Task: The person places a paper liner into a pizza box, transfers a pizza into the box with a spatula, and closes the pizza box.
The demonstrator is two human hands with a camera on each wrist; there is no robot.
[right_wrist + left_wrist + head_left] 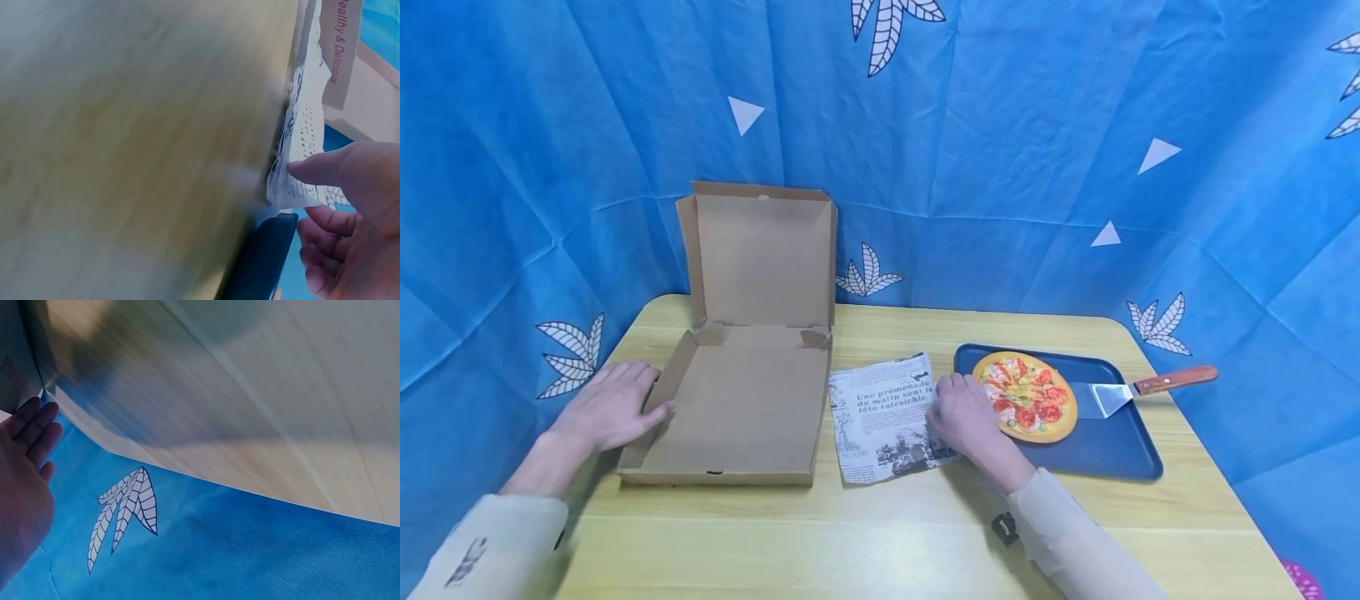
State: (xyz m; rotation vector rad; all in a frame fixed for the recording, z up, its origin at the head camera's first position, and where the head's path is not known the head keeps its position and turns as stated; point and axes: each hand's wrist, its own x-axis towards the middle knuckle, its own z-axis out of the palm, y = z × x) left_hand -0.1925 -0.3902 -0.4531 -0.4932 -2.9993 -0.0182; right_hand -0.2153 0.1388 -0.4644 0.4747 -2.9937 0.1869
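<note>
An open brown cardboard pizza box (747,400) lies on the left of the table, its lid (763,258) standing upright behind it. My left hand (617,406) rests at the box's left wall with the thumb stretched over the edge; in the left wrist view its fingers (39,428) look straight. To the right of the box lies a sheet of newsprint-patterned paper (883,417). My right hand (967,414) pinches the paper's right edge, the thumb (319,167) on the sheet and the other fingers curled.
A dark blue tray (1105,454) sits at the right, holding a toy-like pizza (1026,396). A pizza server (1172,381) lies across the tray, its wooden handle past the right rim. Blue printed cloth (1000,167) hangs behind the table (850,542).
</note>
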